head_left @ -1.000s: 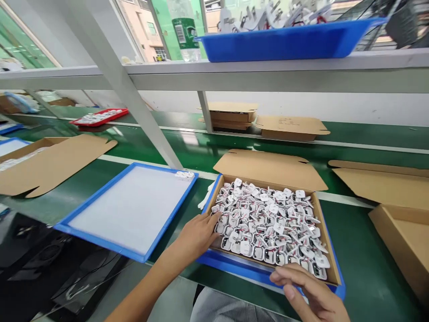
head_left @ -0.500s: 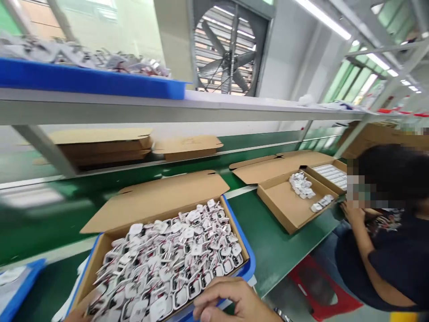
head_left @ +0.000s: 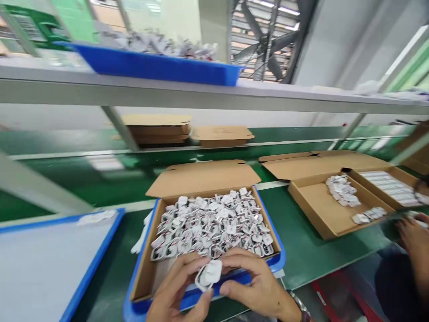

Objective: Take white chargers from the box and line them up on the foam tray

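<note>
One white piece [head_left: 211, 273] is up off the pile, and it's in the fingers at this very moment! Make it the centre of our dial. The left hand [head_left: 181, 288] has it from 9 o'clock, thumb and forefinger clamped on the piece. The right hand [head_left: 251, 279] comes in at 3, forefinger at the edge, thumb a little apart from the forefinger; whether it pinches too, I can't tell. The piece shows a flat square face beside an open rim, tilted over the carton's near side.

Now the tally. At 12 o'clock the crowded pieces [head_left: 214, 219] cover most of the open carton [head_left: 142, 281], which sits in a blue tray [head_left: 131, 308]. That's by far the bulk, out of the hands, red wires showing among them. The carton floor shows in a strip along the near left, so the pile stops short of that edge. One in hand, then, a great many waiting, by my judgement.

Out at 9, a blue-rimmed board [head_left: 93, 266], with just a few white bits [head_left: 97, 217] at its far right corner, towards 10. Between 2 and 3, a second carton [head_left: 321, 223] holds a heap [head_left: 342, 190] and a short row [head_left: 368, 215]. How much of it all counts as finished? No telling from here.
</note>
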